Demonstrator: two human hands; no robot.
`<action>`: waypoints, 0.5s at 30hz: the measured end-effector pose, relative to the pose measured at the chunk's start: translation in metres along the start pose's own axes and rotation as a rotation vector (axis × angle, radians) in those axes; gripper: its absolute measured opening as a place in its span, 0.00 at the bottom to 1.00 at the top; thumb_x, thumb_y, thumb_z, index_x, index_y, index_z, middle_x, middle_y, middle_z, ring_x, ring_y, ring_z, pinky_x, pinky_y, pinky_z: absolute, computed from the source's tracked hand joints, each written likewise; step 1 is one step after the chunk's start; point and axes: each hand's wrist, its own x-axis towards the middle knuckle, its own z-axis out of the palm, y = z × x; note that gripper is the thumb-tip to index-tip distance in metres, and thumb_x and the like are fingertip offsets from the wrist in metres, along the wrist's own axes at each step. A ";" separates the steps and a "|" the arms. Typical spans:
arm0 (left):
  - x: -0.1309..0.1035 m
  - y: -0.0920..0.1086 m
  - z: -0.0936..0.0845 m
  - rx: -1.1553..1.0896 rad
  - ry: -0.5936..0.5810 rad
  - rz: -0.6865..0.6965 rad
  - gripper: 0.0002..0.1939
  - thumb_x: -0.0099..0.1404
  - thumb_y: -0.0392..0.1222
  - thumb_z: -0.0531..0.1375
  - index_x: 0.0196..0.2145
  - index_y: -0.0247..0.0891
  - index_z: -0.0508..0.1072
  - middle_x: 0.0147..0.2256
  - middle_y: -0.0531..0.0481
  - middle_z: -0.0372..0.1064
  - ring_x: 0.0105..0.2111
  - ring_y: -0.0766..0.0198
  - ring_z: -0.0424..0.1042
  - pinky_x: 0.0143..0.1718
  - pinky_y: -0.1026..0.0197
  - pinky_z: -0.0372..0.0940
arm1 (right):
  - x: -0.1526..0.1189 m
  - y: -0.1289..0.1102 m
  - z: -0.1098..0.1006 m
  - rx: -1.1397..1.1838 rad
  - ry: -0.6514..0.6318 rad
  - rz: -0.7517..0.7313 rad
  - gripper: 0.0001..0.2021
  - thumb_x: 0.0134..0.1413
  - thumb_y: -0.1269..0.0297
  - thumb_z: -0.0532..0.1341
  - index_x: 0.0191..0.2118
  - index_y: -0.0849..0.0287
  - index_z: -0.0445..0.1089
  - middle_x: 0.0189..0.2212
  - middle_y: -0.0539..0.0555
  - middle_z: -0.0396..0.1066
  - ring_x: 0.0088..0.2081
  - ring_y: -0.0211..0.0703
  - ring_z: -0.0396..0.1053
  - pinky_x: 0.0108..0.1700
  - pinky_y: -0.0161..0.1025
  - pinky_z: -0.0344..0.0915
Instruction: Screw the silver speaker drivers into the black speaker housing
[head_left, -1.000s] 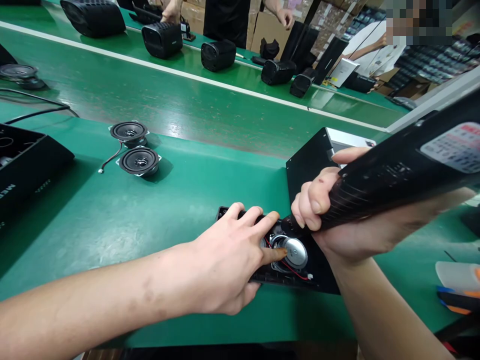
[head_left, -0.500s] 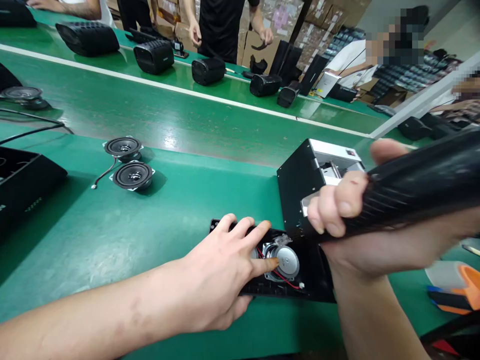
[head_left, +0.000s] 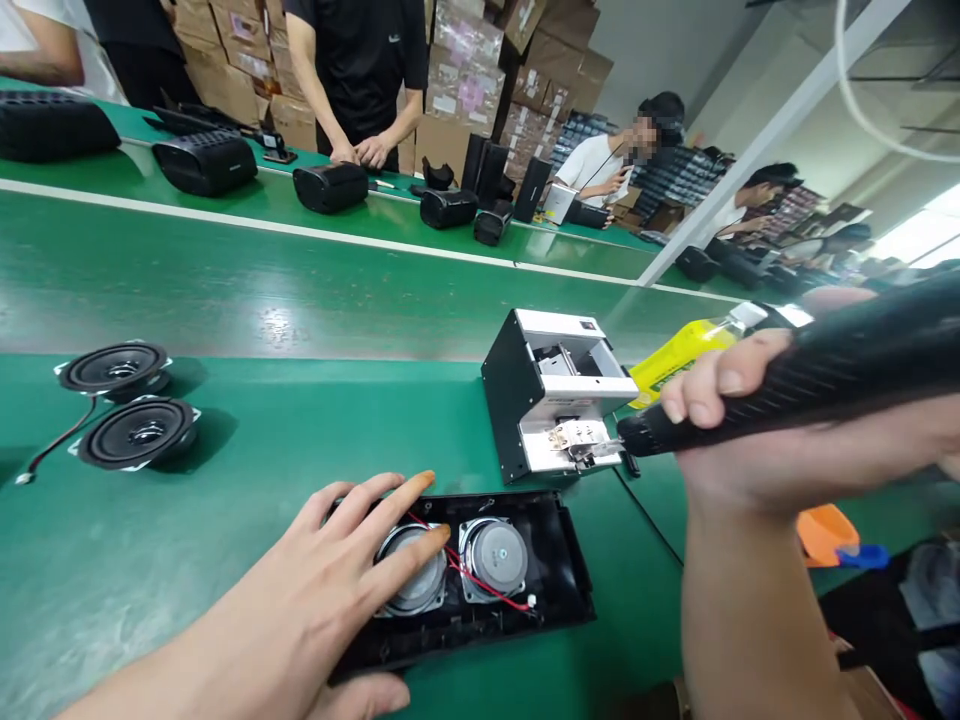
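Left hand (head_left: 352, 570) lies over the left end of a long black plastic speaker housing (head_left: 555, 545), back of the hand up; its grip is wide, fingers spread, index fingertip over the nearer driver, thumb out past the near edge. Housing sits open side up on the green tabletop (head_left: 262, 430), in front of the person. Two round silver-backed speaker drivers sit inside side by side: left driver (head_left: 424, 588) partly under the hand, right driver (head_left: 499, 557) uncovered. Thin red wire (head_left: 480, 580) runs across the housing to a small white connector (head_left: 532, 601) near its lower edge.

Right hand (head_left: 757, 470) has its grip wrapped around a thick black tubular power screwdriver (head_left: 840, 350), tip pointing left. Tip is at the front tray of a black-and-silver box-shaped machine (head_left: 502, 400) just beyond the housing; contact, cannot tell. Yellow-labelled bottle (head_left: 675, 355) stands tilted in view behind the screwdriver.

Far left, two loose black-coned round speakers (head_left: 139, 432) lie cones up, close together, a cable with white plug (head_left: 60, 440) beside them. Across the way, black speaker cabinets (head_left: 330, 186) in a row; co-worker in black shirt (head_left: 364, 65) has both hands together behind one.
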 end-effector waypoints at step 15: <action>0.032 0.010 -0.021 0.136 -0.159 -0.023 0.45 0.56 0.65 0.72 0.63 0.36 0.72 0.73 0.32 0.47 0.69 0.28 0.57 0.55 0.29 0.71 | -0.027 0.003 -0.010 -0.122 0.034 -0.196 0.33 0.49 0.26 0.65 0.42 0.52 0.78 0.17 0.45 0.64 0.12 0.39 0.54 0.09 0.34 0.53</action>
